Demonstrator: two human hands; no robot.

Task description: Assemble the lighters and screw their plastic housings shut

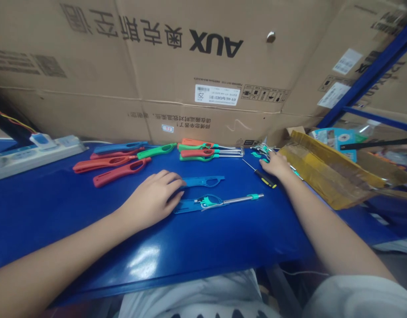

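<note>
My left hand rests on the table with curled fingers over the near end of an empty blue lighter casing half. Its thumb lies by a second blue casing half, which holds a teal trigger mechanism and a metal lighter tube pointing right. My right hand reaches to a pile of teal and metal lighter parts; its fingers are bent into the pile and what they grip is hidden. Beside that hand lies a black and yellow screwdriver.
Behind lie lighters with metal tubes and several red, blue and green casings. A power strip stands at left. At right is a taped yellow-brown carton. A large cardboard box walls off the back of the blue table.
</note>
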